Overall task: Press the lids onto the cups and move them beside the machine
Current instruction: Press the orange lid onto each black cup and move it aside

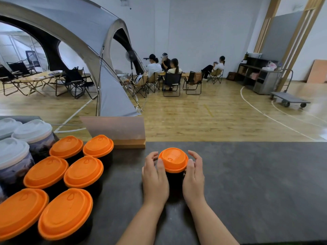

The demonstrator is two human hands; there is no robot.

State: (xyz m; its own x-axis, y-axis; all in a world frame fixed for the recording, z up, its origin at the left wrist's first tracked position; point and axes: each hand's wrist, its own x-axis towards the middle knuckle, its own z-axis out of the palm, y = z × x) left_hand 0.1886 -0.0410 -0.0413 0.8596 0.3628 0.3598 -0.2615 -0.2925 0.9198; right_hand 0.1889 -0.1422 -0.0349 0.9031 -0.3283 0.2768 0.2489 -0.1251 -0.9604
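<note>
Between both hands [154, 175], upright lidded cup [174, 175].

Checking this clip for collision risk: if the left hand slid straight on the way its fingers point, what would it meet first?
Probably the wooden base of the sign at the counter's far edge; the left hand points away, past the cup. Depth is uncertain.

A lidded cup [174, 174] stands mid-surface [256, 183], the left hand [154, 179] against its left side, the right hand [193, 177] against its right. Six lidded cups [83, 172] cluster at the left. Behind them, farther left, stand three taller cups [33, 137]. A standing sign [115, 129] rises at the far edge.
</note>
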